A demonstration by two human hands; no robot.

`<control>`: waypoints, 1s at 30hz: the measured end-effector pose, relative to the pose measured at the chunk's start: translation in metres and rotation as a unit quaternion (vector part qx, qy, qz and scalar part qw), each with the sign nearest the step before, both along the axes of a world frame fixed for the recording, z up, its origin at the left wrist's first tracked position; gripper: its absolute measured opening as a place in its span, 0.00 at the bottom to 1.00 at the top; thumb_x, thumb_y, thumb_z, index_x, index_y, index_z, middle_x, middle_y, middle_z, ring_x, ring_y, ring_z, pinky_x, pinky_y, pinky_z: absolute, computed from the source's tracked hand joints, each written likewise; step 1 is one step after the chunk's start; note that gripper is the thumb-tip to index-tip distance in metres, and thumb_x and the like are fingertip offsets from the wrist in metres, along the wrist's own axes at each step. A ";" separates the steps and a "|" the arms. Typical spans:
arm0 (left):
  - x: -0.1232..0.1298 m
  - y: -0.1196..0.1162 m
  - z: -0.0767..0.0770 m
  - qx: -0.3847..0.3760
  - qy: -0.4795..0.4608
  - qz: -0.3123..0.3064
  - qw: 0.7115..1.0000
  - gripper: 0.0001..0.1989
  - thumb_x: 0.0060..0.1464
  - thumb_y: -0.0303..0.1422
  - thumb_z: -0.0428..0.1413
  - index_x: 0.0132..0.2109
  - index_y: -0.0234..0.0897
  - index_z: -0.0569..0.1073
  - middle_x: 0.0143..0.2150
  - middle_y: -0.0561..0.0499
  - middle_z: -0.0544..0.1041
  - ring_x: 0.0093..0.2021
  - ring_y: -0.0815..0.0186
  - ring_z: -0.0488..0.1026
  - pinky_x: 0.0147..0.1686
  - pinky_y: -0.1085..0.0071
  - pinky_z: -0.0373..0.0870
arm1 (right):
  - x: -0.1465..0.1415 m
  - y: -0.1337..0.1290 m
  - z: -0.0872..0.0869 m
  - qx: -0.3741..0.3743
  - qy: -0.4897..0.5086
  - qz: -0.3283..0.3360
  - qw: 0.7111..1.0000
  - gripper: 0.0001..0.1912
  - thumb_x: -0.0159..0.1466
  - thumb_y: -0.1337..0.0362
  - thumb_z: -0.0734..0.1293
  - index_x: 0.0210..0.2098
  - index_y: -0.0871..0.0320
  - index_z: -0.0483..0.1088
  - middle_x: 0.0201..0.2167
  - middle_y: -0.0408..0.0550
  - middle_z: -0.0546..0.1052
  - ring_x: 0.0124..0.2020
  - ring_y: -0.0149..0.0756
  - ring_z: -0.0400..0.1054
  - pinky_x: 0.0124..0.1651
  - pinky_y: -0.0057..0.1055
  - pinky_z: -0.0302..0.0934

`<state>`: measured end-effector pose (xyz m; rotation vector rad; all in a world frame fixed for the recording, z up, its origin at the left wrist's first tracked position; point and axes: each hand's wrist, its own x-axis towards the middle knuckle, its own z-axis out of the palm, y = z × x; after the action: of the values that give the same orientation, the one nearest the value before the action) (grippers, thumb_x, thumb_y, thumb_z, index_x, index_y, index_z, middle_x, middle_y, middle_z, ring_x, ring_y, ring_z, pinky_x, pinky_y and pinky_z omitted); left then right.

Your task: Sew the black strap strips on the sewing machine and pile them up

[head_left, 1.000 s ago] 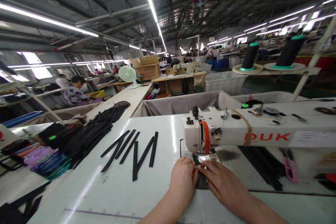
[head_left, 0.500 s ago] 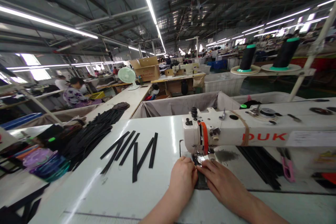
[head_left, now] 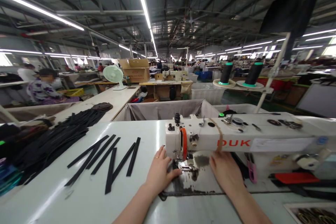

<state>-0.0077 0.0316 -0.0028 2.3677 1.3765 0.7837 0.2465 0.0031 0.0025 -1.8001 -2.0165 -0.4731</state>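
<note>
1. The white sewing table (head_left: 147, 136) holds everything here, and its glossy top offers little friction, so a dragging sleeve could sweep loose pieces off it
2. The heap of black strips (head_left: 49, 143) on the far left lies loose near the table's edge; a nudge could make it slide and tangle
3. The sewing machine head (head_left: 189, 140) stands right of centre, with an orange guard (head_left: 184, 143) at its end; an accidental start would endanger anything near the needle
4. The fanned black strips (head_left: 105, 157) lie flat left of the machine, well apart from both hands; a stray forearm could knock them out of line
5. The left hand (head_left: 159, 168) lies open, fingers spread, just beside the presser foot (head_left: 187, 166), grasping nothing; this is the main danger spot if the machine runs
6. The right hand (head_left: 227, 171) sits beneath the machine's arm, near the pink snips (head_left: 252, 171) — whether it grips anything, I cannot tell
</note>
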 end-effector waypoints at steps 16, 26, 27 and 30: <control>-0.033 -0.013 0.027 -0.157 -0.035 0.140 0.977 0.22 0.60 0.45 0.48 0.27 0.34 0.73 0.26 0.46 0.76 0.29 0.61 0.72 0.32 0.66 0.67 | 0.015 -0.002 0.009 -0.170 0.100 0.143 0.970 0.11 0.65 0.60 0.59 0.35 0.53 0.72 0.37 0.48 0.76 0.34 0.38 0.73 0.37 0.32 0.65; 0.021 -0.035 0.005 -0.428 -0.359 -0.062 0.827 0.22 0.50 0.49 0.57 0.41 0.34 0.67 0.19 0.58 0.69 0.11 0.75 0.58 0.12 0.78 0.53 | -0.047 -0.024 0.005 -0.227 0.102 0.313 0.916 0.14 0.65 0.66 0.59 0.45 0.54 0.74 0.41 0.51 0.79 0.41 0.41 0.74 0.44 0.35 0.66; 0.016 -0.033 0.008 -0.424 -0.359 -0.053 0.830 0.20 0.48 0.46 0.58 0.40 0.35 0.68 0.19 0.59 0.69 0.12 0.75 0.58 0.13 0.78 0.54 | -0.050 -0.026 0.003 -0.219 0.110 0.312 0.918 0.14 0.65 0.64 0.60 0.47 0.54 0.73 0.43 0.52 0.78 0.43 0.43 0.73 0.46 0.36 0.65; -0.001 -0.027 0.020 -0.419 -0.365 -0.021 0.831 0.16 0.44 0.41 0.62 0.35 0.34 0.70 0.24 0.57 0.70 0.17 0.76 0.62 0.17 0.79 0.56 | -0.058 -0.033 0.007 -0.247 0.172 0.305 0.904 0.18 0.66 0.56 0.62 0.53 0.54 0.69 0.40 0.50 0.78 0.41 0.41 0.73 0.44 0.33 0.65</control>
<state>-0.0092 0.0043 0.0167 1.2116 1.0032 0.7355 0.1887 -0.0297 0.0098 -1.2311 -2.3960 0.5491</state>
